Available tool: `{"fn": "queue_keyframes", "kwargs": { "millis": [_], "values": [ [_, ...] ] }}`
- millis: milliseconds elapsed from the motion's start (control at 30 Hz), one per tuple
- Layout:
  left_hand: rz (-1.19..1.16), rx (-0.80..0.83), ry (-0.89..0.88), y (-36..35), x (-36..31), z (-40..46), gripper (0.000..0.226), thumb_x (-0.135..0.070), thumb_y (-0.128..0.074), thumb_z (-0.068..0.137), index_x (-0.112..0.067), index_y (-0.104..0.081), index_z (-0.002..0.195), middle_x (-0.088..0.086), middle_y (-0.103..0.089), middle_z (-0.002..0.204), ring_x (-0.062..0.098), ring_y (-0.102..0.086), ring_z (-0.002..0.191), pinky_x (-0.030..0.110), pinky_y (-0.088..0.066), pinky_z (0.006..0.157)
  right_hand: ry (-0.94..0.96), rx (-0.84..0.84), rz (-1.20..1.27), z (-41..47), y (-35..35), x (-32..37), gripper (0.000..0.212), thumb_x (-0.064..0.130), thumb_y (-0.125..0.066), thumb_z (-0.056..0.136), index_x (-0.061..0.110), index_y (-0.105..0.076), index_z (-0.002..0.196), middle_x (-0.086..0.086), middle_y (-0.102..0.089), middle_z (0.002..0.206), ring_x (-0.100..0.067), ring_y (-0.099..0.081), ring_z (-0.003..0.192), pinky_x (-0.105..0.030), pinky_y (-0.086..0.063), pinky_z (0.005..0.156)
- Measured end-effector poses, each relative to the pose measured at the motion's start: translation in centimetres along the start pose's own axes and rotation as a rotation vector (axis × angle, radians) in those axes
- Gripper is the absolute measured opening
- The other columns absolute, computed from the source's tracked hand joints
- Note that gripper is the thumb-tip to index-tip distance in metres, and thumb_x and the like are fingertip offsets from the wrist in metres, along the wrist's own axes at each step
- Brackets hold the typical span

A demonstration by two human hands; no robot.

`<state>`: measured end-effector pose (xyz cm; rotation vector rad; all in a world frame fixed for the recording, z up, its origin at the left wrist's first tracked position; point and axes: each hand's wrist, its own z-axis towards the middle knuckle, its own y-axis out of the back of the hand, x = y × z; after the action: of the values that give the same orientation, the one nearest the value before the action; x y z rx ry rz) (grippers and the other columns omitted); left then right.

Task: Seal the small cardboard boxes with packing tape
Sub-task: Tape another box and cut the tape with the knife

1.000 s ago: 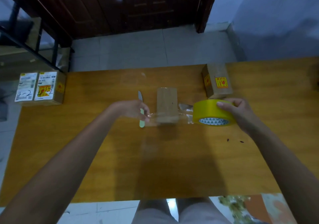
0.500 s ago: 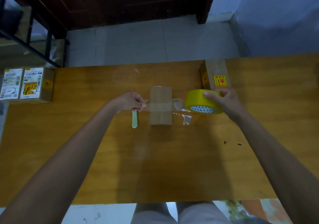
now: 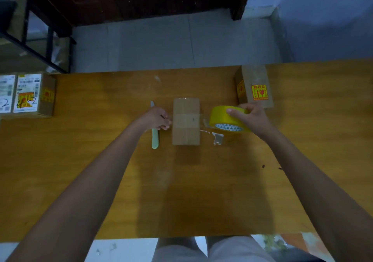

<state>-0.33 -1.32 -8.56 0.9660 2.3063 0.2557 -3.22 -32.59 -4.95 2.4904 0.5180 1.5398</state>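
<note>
Three cardboard boxes sit on the wooden table (image 3: 101, 181), and there may be a fourth cut off at the left edge. The middle box (image 3: 186, 121) stands near the table's centre, long side running away from the person, with one clear strip of tape (image 3: 186, 120) lying across its top from left to right. The far box (image 3: 254, 87) rests near the far edge on the right, with two yellow-and-red stickers showing. The left box (image 3: 33, 94) is well apart at the table's left end, white shipping labels on top, and beside it another labelled top shows only in part.

The left hand (image 3: 156, 118) is just beside the middle box's left side, fingers curled together and pinched at the tape's end against the box. Under that hand lies one knife (image 3: 154, 138) with a pale green handle, its blade tip poking out beyond the knuckles.

The right hand (image 3: 249, 118) grips one yellow roll (image 3: 228, 121), thumb on the near rim and fingers wrapped over the far side. The roll hangs just right of the middle box, tilted so its white core with a triangle pattern faces the person. The clear tape runs from the roll to the box. One crumpled scrap (image 3: 217, 137) of tape lies on the table between box and roll, nearer the person.
</note>
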Motion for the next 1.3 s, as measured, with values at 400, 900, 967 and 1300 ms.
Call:
{"fn": "queue_keyframes", "kwargs": {
  "millis": [400, 900, 967, 1300],
  "values": [
    [0.027, -0.596, -0.003, -3.8, -0.8, -2.4, 0.029, 0.0, -0.052, 0.084, -0.004, -0.059, 0.111, 0.015, -0.063, 0.108, 0.033, -0.06, 0.097, 0.032, -0.042, 0.069, 0.06, 0.024, -0.102, -1.5, -2.4, -0.6, 0.045, 0.032, -0.072, 0.087, -0.004, -0.054, 0.065, -0.009, -0.037, 0.064, -0.019, -0.038, 0.062, -0.034, -0.026, 0.059],
    [0.385, -0.671, -0.02, -13.6, -2.2, -5.1, 0.1, -0.055, -0.068, 0.072, -0.006, -0.019, 0.144, 0.024, -0.038, 0.134, 0.037, -0.041, 0.118, 0.04, -0.039, 0.097, 0.006, -0.029, -0.285, -1.3, -0.8, -2.4, 0.052, 0.034, -0.062, 0.094, 0.0, -0.056, 0.133, -0.015, -0.056, 0.134, -0.027, -0.051, 0.125, -0.026, -0.035, 0.093],
    [0.392, -0.669, -0.004, -13.7, -0.9, -6.2, 0.099, -0.056, -0.068, 0.071, -0.006, -0.02, 0.142, 0.023, -0.041, 0.127, 0.035, -0.043, 0.114, 0.038, -0.041, 0.094, 0.023, 0.018, -0.311, -2.2, -0.8, -2.5, 0.069, 0.046, -0.066, 0.088, 0.004, -0.048, 0.14, -0.012, -0.05, 0.141, -0.025, -0.046, 0.13, -0.027, -0.033, 0.097],
    [0.491, -0.672, 0.106, -17.2, 6.4, -12.2, 0.101, -0.063, -0.066, 0.065, -0.001, -0.03, 0.136, 0.019, -0.047, 0.116, 0.034, -0.051, 0.1, 0.04, -0.042, 0.086, 0.341, 0.223, -0.619, -8.6, -3.8, -5.4, 0.052, 0.028, -0.084, 0.07, 0.017, -0.057, 0.112, 0.009, -0.055, 0.094, -0.016, -0.058, 0.084, -0.009, -0.033, 0.059]
  ]
}}
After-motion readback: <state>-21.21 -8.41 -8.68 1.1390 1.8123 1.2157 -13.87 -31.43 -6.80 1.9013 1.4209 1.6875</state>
